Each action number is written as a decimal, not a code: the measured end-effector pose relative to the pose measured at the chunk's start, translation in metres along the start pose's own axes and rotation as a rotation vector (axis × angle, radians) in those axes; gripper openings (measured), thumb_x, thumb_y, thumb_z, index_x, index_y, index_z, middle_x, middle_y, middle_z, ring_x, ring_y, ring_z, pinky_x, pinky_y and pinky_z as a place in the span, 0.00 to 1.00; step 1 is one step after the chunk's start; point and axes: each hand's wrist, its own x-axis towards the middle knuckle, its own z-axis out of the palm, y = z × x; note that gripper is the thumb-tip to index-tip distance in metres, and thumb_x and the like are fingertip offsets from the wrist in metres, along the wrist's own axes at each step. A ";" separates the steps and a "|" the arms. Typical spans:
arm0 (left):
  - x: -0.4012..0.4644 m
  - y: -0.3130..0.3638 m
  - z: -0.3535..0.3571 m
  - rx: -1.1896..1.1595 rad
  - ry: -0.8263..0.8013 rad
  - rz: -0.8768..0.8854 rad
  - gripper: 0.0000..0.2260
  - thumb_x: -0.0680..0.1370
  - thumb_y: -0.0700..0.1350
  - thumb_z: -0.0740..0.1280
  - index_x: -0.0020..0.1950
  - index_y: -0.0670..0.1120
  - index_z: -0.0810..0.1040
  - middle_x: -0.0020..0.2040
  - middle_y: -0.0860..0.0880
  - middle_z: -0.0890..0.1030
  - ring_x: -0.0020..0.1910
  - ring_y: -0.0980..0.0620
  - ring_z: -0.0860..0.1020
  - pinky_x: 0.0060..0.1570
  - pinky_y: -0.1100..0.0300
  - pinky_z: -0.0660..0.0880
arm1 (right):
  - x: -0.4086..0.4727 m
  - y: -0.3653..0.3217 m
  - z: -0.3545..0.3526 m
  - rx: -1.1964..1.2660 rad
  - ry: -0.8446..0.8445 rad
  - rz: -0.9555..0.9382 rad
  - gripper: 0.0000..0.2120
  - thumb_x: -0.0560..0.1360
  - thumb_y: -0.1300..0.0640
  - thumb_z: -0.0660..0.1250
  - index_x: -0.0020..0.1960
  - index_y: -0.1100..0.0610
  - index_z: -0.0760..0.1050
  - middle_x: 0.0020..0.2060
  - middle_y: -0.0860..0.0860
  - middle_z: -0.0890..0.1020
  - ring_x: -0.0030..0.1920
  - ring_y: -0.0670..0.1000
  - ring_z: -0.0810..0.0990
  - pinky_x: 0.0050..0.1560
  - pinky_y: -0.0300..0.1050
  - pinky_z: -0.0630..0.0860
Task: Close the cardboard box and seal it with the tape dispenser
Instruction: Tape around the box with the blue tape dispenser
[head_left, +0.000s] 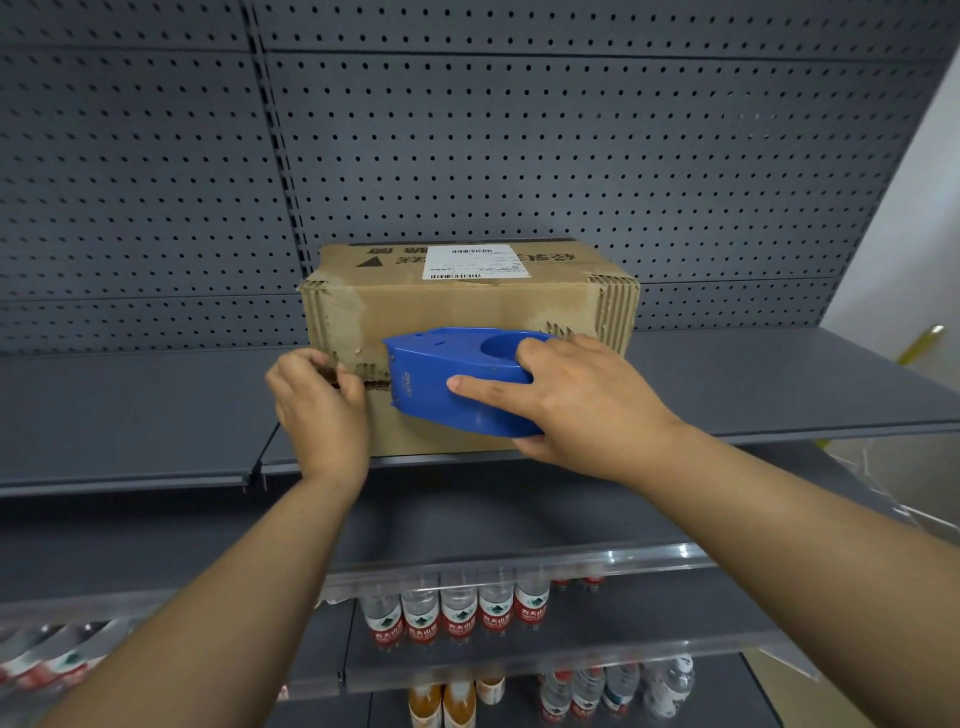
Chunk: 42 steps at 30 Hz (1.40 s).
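The right hand (566, 400) grips the blue tape dispenser (457, 382), with the thumb flat along its side and the other fingers wrapped around its back. The dispenser's front end presses against the near side of the cardboard box (467, 312), right at the seam where the flaps meet. The left hand (319, 402) is just to the left of the dispenser, with its fingers curled at the box's left near corner. It seems to pinch that edge, but what is between the fingers is too small to tell. The box sits closed on a gray shelf (779, 384), and a white label (475, 261) is stuck on top of the box. Behind the box is a gray wall full of little holes (519, 145). Below the box, on a lower shelf, stand water bottles (457, 608) with red labels.
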 end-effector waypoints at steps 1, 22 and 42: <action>0.000 0.000 0.000 -0.003 -0.005 -0.004 0.11 0.75 0.37 0.62 0.47 0.48 0.62 0.51 0.48 0.64 0.51 0.40 0.72 0.53 0.40 0.71 | 0.000 0.000 0.000 -0.003 -0.002 0.000 0.34 0.56 0.51 0.79 0.62 0.48 0.77 0.35 0.57 0.77 0.32 0.57 0.78 0.35 0.49 0.76; 0.001 -0.009 -0.012 -0.142 -0.038 -0.045 0.12 0.77 0.38 0.63 0.59 0.41 0.67 0.58 0.43 0.72 0.56 0.47 0.73 0.57 0.49 0.73 | 0.000 -0.009 0.005 -0.047 -0.045 0.035 0.36 0.55 0.55 0.80 0.62 0.49 0.77 0.33 0.56 0.75 0.29 0.56 0.75 0.37 0.49 0.75; 0.032 0.016 -0.044 0.331 -0.374 0.362 0.14 0.76 0.41 0.64 0.60 0.51 0.77 0.50 0.50 0.66 0.56 0.48 0.68 0.56 0.55 0.59 | -0.002 -0.009 0.006 -0.066 -0.089 0.056 0.37 0.55 0.53 0.81 0.63 0.48 0.76 0.34 0.55 0.75 0.30 0.56 0.76 0.37 0.48 0.75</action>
